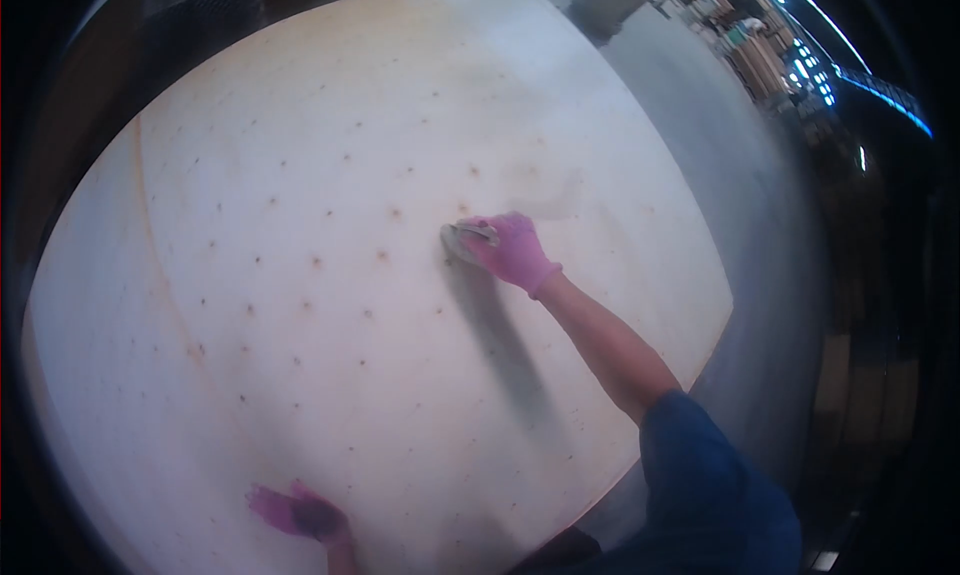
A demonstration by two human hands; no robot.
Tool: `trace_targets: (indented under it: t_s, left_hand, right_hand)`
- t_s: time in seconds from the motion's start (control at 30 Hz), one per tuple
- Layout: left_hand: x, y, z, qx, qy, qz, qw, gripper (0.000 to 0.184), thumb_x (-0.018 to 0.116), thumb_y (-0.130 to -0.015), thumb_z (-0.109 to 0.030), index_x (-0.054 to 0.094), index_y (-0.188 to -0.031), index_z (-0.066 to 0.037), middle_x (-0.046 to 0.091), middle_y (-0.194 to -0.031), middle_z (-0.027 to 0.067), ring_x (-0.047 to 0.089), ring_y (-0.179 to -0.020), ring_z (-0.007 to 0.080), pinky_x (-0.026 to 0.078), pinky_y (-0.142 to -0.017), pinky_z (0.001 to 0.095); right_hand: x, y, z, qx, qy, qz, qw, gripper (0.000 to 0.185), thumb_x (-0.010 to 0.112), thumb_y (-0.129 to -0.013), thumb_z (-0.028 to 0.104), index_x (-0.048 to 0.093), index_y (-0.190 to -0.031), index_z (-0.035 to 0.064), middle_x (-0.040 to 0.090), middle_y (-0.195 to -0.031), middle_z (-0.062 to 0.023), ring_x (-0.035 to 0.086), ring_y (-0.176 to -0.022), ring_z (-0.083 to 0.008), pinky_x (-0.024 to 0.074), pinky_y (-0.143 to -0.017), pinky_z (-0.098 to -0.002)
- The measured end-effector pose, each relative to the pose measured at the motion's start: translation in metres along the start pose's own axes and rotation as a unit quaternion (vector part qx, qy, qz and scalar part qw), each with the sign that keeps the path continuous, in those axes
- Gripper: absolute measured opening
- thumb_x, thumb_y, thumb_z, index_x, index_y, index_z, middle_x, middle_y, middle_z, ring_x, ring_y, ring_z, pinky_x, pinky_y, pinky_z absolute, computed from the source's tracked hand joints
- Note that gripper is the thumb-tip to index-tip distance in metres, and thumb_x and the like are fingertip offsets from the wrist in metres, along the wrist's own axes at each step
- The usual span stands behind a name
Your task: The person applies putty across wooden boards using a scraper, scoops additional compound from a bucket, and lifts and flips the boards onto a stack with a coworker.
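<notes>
My right hand [515, 250], in a pink glove, is closed around a small grey hand tool with a rounded edge [457, 243]. That tool rests against a large pale board [560, 375] marked with several rows of small dark and rusty spots. Its exact kind is partly hidden by the fingers. At the lower left, my left hand [305, 513], also gloved in pink, is over the board with its fingers stretched out. A dark patch shows on this glove, and I see nothing held there. A long shadow falls below the right hand.
The board's right edge drops to a grey floor [720, 135]. A dark bin-like object [610, 5] stands beyond the far edge. Stacked brown goods [755, 60] line the background at upper right, near bright lights. A brownish line [150, 215] runs down the board's left side.
</notes>
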State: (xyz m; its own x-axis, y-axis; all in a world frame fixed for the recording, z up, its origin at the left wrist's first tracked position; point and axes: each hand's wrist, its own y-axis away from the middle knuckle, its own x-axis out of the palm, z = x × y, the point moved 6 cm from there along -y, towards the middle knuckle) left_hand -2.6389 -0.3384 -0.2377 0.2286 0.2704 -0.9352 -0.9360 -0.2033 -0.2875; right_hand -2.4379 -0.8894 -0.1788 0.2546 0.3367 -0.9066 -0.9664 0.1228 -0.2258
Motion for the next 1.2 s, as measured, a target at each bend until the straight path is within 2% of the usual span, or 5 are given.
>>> trace_targets:
  t_s: [0.17,0.27,0.37,0.97,1.2]
  left_hand:
    - [-0.011,-0.016,-0.010,-0.073,-0.018,0.139,0.987,0.070,0.042,-0.105,-0.040,0.022,-0.156,0.003,0.024,-0.162,0.0235,0.021,-0.151,0.0388,0.017,-0.122,0.0489]
    - [-0.003,-0.008,-0.010,-0.023,-0.027,0.037,0.999,0.072,0.045,-0.103,-0.040,0.023,-0.156,0.003,0.025,-0.161,0.0244,0.021,-0.151,0.0394,0.017,-0.123,0.0499]
    - [-0.013,-0.017,-0.012,-0.078,-0.010,0.151,0.985,0.073,0.047,-0.101,-0.041,0.024,-0.155,0.004,0.026,-0.160,0.0257,0.021,-0.150,0.0414,0.016,-0.122,0.0522]
    - [-0.034,-0.043,-0.012,-0.116,0.151,0.177,0.966,0.080,0.055,-0.094,-0.042,0.029,-0.151,0.007,0.023,-0.159,0.0297,0.018,-0.149,0.0477,0.014,-0.120,0.0601]
    - [-0.010,-0.025,0.081,0.037,0.175,0.190,0.965,0.077,0.054,-0.093,-0.050,0.039,-0.149,0.001,0.033,-0.157,0.0241,0.022,-0.150,0.0392,0.016,-0.121,0.0552]
  right_hand:
    - [-0.004,0.026,0.046,-0.004,-0.081,0.084,0.993,0.018,0.072,-0.088,0.021,0.075,-0.106,0.0179,0.072,-0.087,-0.0071,0.065,-0.084,-0.0312,0.0489,-0.083,-0.0424]
    - [0.003,0.032,0.088,0.042,-0.104,0.119,0.986,0.020,0.067,-0.090,0.023,0.070,-0.110,0.0209,0.071,-0.092,-0.0038,0.066,-0.092,-0.0278,0.0476,-0.085,-0.0435]
    - [0.048,0.016,0.134,-0.094,-0.056,-0.001,0.994,0.022,0.067,-0.090,0.022,0.068,-0.113,0.0217,0.070,-0.092,-0.0027,0.066,-0.090,-0.0268,0.0476,-0.084,-0.0437]
    - [0.070,0.074,0.315,-0.244,-0.039,0.138,0.959,0.024,0.067,-0.084,0.011,0.070,-0.107,0.0121,0.072,-0.091,-0.0087,0.069,-0.087,-0.0301,0.0531,-0.068,-0.0427]
    - [0.118,0.090,0.337,0.094,-0.369,0.288,0.879,0.022,0.070,-0.086,0.016,0.072,-0.105,0.0053,0.072,-0.084,-0.0079,0.071,-0.080,-0.0198,0.0564,-0.068,-0.0341]
